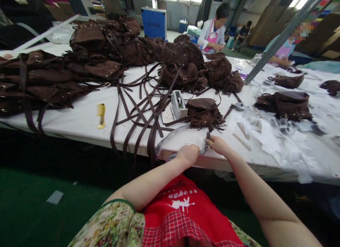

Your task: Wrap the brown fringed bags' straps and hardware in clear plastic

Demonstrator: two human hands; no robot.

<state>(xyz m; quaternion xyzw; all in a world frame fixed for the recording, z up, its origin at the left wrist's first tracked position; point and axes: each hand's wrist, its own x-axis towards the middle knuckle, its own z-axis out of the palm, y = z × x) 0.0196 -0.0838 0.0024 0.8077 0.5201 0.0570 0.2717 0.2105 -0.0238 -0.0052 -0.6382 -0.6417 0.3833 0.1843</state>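
At the table's front edge, my left hand (188,155) is closed round a dark strap (208,136) sheathed in clear plastic. My right hand (217,145) pinches the strap's bare-looking end, a short way to the right. The plastic-covered length (170,138) loops out to the left of my left hand and droops at the edge. Just beyond my hands lies a brown fringed bag (203,112). Left of it stands a grey tape dispenser (179,106), beside a small patterned phone-like slab (167,116).
Piles of brown fringed bags (103,45) cover the table's far side. Loose brown straps (138,112) hang over the front edge. A yellow comb (101,116) lies left. Plastic scraps (278,140) and a slanted metal post (284,38) are right. Co-workers (212,34) sit across.
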